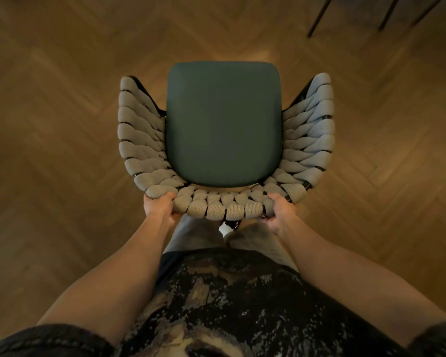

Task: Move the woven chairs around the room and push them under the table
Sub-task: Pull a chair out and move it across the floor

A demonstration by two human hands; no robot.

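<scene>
looking straight down from the head camera onto a woven chair (225, 140), seen from behind its backrest. the chair has a dark green seat cushion (223, 122) ringed by a curved back and arms of thick grey woven cord (139, 140) wrapped over a dark frame. the seat faces away from the person, toward the top edge of the view. the left hand (158, 206) grips the rear rim of the backrest at its left end, fingers curled over the cord and thumb below. the right hand (279, 210) grips the same rim at its right end in a matching hold. both forearms reach forward from the lower corners of the view, the chair held between them just in front of the person's legs. whether the chair legs rest on the floor cannot be told, as the seat hides them. grey trousers (198, 233) and a dark patterned shirt (229, 300) fill the lower middle. the chair stands over a herringbone wooden floor (62, 112), roughly at its centre in this view. thin dark legs of some other furniture (319, 19), possibly a table or chair, cross the top right corner, well apart from the held chair.
</scene>
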